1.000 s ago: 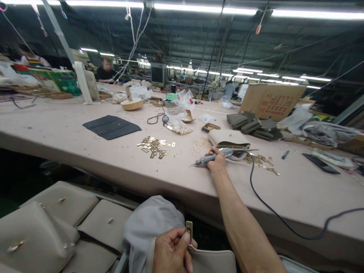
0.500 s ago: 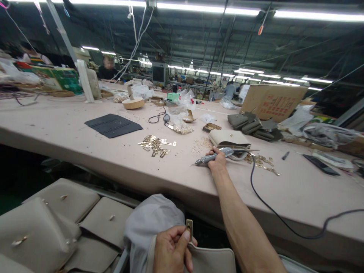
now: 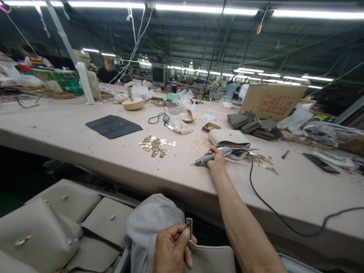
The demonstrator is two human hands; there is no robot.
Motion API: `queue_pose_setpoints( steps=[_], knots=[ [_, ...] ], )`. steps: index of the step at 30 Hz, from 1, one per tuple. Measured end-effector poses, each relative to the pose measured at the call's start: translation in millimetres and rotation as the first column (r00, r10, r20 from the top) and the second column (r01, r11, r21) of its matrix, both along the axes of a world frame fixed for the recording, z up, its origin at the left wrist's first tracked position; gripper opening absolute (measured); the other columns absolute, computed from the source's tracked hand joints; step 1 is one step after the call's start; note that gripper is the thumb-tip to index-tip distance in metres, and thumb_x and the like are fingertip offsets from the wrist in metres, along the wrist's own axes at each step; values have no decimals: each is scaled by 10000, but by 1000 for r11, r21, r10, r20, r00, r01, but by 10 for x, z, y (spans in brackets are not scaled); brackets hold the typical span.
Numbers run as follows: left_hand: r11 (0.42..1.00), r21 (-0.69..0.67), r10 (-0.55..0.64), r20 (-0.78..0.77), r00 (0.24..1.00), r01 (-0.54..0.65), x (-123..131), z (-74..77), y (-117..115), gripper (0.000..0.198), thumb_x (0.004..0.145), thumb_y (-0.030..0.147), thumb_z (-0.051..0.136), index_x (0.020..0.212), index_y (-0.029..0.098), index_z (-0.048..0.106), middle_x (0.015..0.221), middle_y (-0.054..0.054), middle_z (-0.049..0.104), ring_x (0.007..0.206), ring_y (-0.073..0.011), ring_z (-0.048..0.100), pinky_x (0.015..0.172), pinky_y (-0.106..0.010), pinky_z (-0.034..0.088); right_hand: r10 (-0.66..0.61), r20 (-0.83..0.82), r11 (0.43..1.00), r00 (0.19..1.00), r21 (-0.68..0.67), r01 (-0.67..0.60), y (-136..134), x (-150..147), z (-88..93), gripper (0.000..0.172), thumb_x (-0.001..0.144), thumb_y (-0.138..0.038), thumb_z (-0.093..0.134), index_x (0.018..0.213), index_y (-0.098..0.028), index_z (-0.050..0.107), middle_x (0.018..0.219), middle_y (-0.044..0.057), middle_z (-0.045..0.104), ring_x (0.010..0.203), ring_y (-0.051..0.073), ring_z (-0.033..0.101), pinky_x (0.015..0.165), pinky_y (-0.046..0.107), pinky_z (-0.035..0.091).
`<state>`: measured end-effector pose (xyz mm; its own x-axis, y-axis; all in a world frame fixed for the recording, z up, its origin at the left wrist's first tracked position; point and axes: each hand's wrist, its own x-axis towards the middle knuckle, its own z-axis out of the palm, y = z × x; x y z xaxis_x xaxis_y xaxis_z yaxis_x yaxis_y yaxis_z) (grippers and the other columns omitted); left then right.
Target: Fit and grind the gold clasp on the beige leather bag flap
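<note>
My right hand (image 3: 217,160) is wrapped round a grey electric screwdriver (image 3: 227,152) over the table, its tip pointing left near the tabletop. A dark cord runs from it to the right. Down in my lap, my left hand (image 3: 173,246) pinches a small gold metal plate (image 3: 189,223) with a slot, thumb in front. The plate stands upright at the edge of a beige leather bag (image 3: 212,258), which the same hand touches; its lower part is out of frame. Just beyond the screwdriver lies another beige bag (image 3: 227,138) with a small gold fitting.
A pile of gold plates (image 3: 155,144) lies mid-table, with tiny screws (image 3: 201,144) and more gold hardware (image 3: 260,160) to the right. A black sheet (image 3: 113,126) is on the left. Finished-looking beige bags (image 3: 34,231) are stacked low left. Dark bags (image 3: 250,125) and a cardboard box (image 3: 274,101) stand behind.
</note>
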<state>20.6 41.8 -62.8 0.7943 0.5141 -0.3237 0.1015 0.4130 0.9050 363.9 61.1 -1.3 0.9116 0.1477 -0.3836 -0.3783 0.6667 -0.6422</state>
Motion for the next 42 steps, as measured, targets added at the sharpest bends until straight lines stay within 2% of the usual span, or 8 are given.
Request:
queue_pose_setpoints(
  steps=[9,13,19,24,37,42],
  knots=[
    [1000,-7,3,2,1000,-3,5,49,-1,595,784,688,794,760,94,766,481,-29,604,332,-93,478,420,-196,234,9,1,1000,1000,18,-9,-20,-19,8,202,910,-35,604,813,-185,510,650,-84,552,448,47,473,431,171,466],
    [1000,10,3,-15,1000,-3,-7,83,-1,589,797,686,779,783,97,769,391,-14,541,345,-109,461,453,-211,255,19,25,998,1000,54,-20,-59,4,-36,194,915,-40,601,810,-178,514,655,-85,546,449,46,470,443,186,480],
    [999,52,-1,-31,1000,2,-27,95,-28,561,836,662,742,756,107,761,391,-23,555,346,-96,423,501,-228,265,40,44,997,998,69,-43,-104,9,-82,193,921,-53,602,798,-176,517,662,-82,547,459,48,471,453,196,498],
    [999,51,7,-28,1000,-5,-40,84,-50,499,859,601,733,745,114,745,394,-23,568,342,-94,428,500,-223,262,28,47,998,998,59,-31,-102,-44,-57,190,912,-48,608,809,-178,517,671,-81,552,458,46,474,455,195,492],
    [995,98,16,-27,999,-13,-68,113,-74,501,877,590,718,763,104,763,405,-26,576,352,-86,413,503,-223,253,33,60,998,998,54,-36,-100,-56,-84,207,877,-59,644,801,-190,503,652,-86,561,462,60,486,446,190,497],
    [992,122,46,-48,998,-40,-49,88,-78,503,869,596,713,754,108,758,393,-26,564,347,-95,416,491,-229,257,60,72,992,996,105,-67,-174,-108,-12,202,873,-57,641,820,-189,498,668,-86,554,460,51,470,463,178,500]
  ],
)
